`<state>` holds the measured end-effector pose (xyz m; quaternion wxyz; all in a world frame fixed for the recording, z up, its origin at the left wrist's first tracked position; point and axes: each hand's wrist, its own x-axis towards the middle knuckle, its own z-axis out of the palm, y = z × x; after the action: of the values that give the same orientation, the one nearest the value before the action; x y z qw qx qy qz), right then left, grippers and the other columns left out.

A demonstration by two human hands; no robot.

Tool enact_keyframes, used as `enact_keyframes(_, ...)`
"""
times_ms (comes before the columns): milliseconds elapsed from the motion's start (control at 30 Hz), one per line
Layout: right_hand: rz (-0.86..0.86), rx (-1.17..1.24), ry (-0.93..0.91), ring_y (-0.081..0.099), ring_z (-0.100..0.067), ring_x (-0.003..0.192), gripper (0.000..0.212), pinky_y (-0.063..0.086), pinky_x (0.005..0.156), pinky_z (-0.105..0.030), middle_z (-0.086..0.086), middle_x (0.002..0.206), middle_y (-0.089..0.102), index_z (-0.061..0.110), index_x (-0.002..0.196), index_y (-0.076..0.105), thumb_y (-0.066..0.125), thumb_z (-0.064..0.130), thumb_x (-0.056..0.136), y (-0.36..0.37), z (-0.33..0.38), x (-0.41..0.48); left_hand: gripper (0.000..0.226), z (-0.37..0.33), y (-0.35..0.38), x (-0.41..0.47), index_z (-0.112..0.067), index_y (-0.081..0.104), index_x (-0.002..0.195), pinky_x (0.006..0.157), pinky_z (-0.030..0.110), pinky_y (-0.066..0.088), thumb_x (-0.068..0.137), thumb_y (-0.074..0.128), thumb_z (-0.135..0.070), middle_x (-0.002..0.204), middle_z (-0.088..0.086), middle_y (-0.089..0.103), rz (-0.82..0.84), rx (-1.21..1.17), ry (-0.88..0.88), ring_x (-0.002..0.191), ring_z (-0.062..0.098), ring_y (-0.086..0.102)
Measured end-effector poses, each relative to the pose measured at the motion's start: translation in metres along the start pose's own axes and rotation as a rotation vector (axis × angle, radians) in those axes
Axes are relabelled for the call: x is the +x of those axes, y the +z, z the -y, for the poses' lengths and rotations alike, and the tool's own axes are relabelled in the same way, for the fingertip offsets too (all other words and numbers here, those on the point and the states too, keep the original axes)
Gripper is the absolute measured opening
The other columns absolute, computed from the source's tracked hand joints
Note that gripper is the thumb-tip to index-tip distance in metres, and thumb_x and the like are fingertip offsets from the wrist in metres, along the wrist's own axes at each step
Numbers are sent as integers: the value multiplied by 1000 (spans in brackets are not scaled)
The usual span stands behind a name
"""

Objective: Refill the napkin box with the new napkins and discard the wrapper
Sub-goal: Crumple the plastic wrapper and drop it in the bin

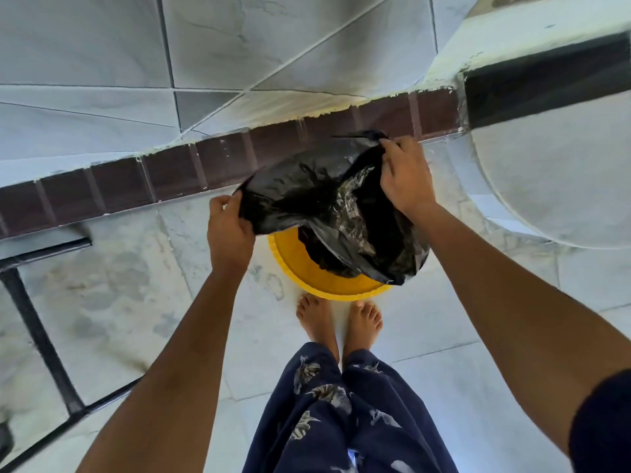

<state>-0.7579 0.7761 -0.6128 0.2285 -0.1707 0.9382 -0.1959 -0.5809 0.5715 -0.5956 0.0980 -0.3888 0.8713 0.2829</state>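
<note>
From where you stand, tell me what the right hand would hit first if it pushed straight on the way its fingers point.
The right hand already grips the black bag; past that, probably the brown tiled ledge behind it, though depth is unclear.

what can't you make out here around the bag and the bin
Head view only:
- Inside of the black bag: hidden by its own folds, so no wrapper can be seen in it.
- Yellow bin: far rim and inside covered by the bag.
- Left hand and right hand: the fingers curl into the plastic, tips hidden.
- Napkin box and napkins: not in view.
</note>
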Motion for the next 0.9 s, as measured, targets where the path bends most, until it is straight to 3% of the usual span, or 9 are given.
enact_keyframes(133,73,218,227,53,-34,110,42,41,93,-45,-13,114,63,20,112,58,31,45,91,8,-15,2,50,29,15,-11,-4,46,133,85,43,46,83,50,1,132,20,43,314,119,19,102,43,56)
enact_keyframes(233,-1,142,113,52,-32,113,51,41,95,-45,-14,121,56,17,125,47,36,52,90,10,-28,-15,71,51,29,-27,-9,34,142,78,45,50,77,62,0,144,17,32,495,192,110,98,44,59)
enact_keyframes(333,-34,41,22,46,-35,120,79,40,95,-45,-19,132,45,8,139,30,44,60,82,14,-38,-44,88,60,40,-37,-16,18,148,78,46,50,76,69,-12,153,14,17,563,219,45,102,42,60)
enact_keyframes(433,-14,95,133,51,-39,115,91,47,86,-47,-20,134,43,9,143,20,56,59,76,21,-49,-90,86,59,45,-48,-17,16,148,83,46,48,80,68,-20,156,13,11,574,410,45,115,39,54)
enact_keyframes(500,-13,147,234,59,-40,104,77,50,76,-42,-20,122,55,10,139,30,64,45,79,25,-58,-121,75,57,47,-55,-15,21,146,89,42,45,83,62,-18,157,15,11,606,696,173,117,36,51)
enact_keyframes(600,-40,238,413,63,-38,77,45,36,59,-26,-22,86,67,5,114,52,65,34,82,32,-61,-151,61,54,46,-64,-14,26,143,95,37,41,88,52,-15,147,15,33,669,985,299,116,29,53)
enact_keyframes(667,-46,414,576,61,-29,73,45,35,60,-23,-20,88,68,8,114,52,68,33,79,37,-58,-156,56,50,44,-64,-16,30,142,93,37,42,89,50,-20,139,12,42,697,875,183,118,29,52)
enact_keyframes(767,-67,659,728,61,-23,87,55,46,73,-31,-16,107,65,14,123,47,69,38,78,34,-51,-163,49,32,25,-69,-19,43,136,98,39,42,89,51,-28,137,9,51,585,446,-117,126,28,47)
enact_keyframes(900,-167,528,674,58,-30,105,49,48,89,-42,-15,121,56,14,124,47,64,32,82,-4,-23,-171,36,6,-21,-90,-17,57,123,96,37,46,88,57,-24,122,7,65,314,7,-254,115,26,58)
